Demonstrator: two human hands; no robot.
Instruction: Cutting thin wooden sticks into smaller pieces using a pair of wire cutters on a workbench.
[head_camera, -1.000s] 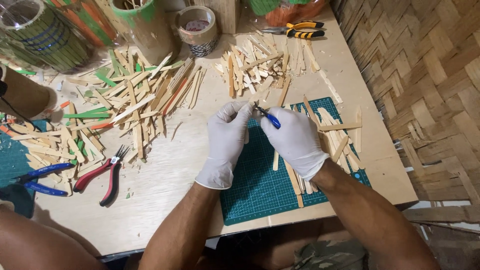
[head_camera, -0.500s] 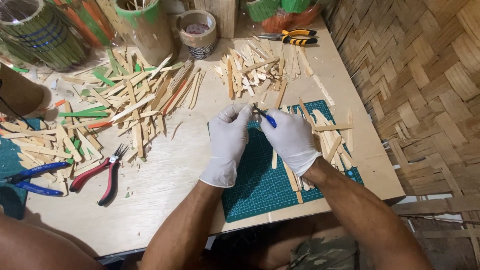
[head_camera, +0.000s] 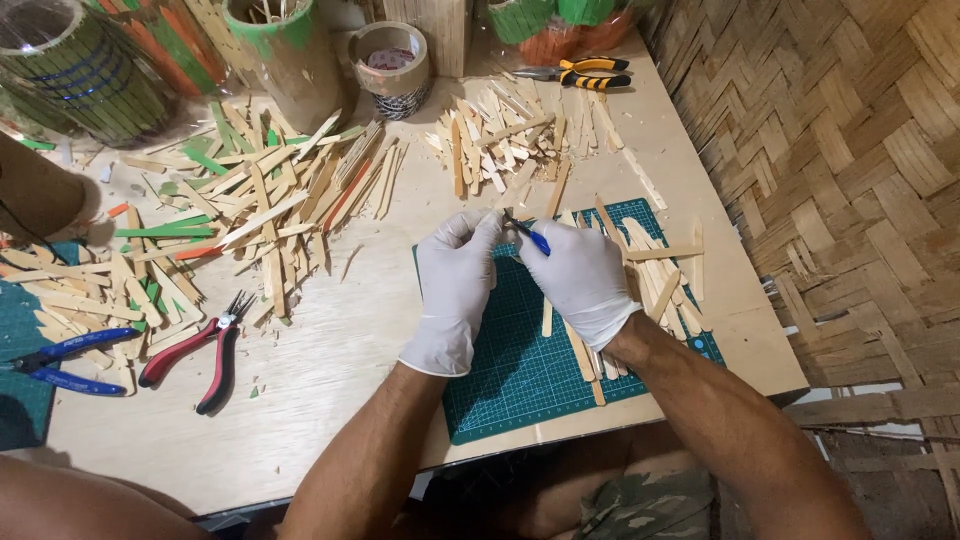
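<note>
Over the mat: two gloved hands meet above its far edge.
Left hand: fingers pinched at the tip of the tool; what they pinch is too small to tell.
Right hand: clenched around a blue-handled tool, nose pointing left.
Mat: green, gridded, at the table's near right corner.
Sticks: loose on the mat's right side, beside the right hand.
Stick piles: across the table's far half.
Red pliers: left of the mat, well apart.
Yellow pliers: far right corner.
Tape roll: far edge.
</note>
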